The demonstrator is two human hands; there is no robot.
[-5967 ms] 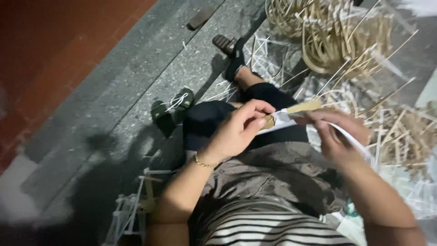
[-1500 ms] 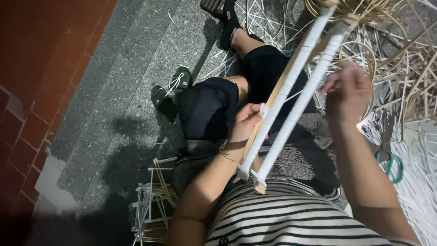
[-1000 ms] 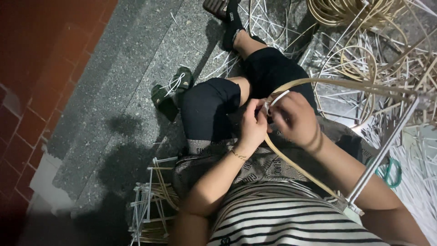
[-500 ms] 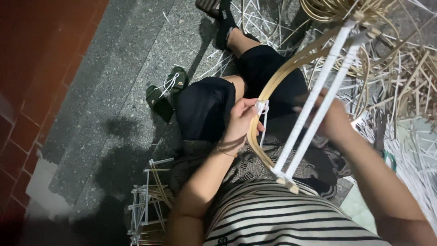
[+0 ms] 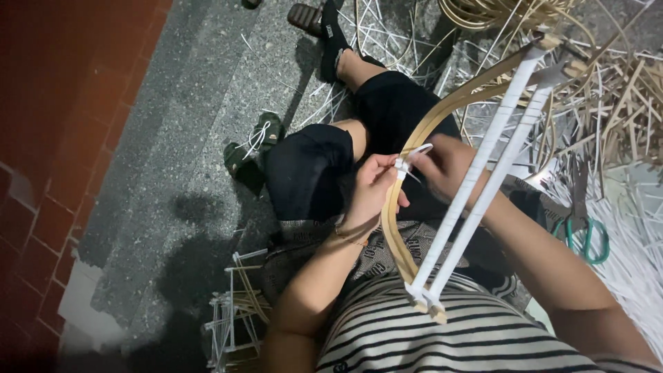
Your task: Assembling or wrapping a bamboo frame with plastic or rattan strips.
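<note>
I sit on the floor with a bent bamboo frame point(image 5: 414, 148) across my lap. Two straight rods wrapped in white strip point(image 5: 483, 186) run from its far corner down to my striped shirt. My left hand point(image 5: 369, 190) pinches the curved bamboo where a white binding strip point(image 5: 407, 162) is wound around it. My right hand point(image 5: 445, 166) sits just right of that spot, fingers on the loose end of the white strip, partly hidden behind the wrapped rods.
Loose bamboo slivers and white strips point(image 5: 621, 103) litter the floor to the right. Green-handled scissors point(image 5: 587, 238) lie by my right arm. A small finished frame point(image 5: 235, 311) stands at my left hip. Grey stone floor point(image 5: 179, 138) and red tiles lie left.
The frame has been turned over several times in my lap. Since half a second ago both hands stay at the same binding point and the wrapped rods hold the same slant.
</note>
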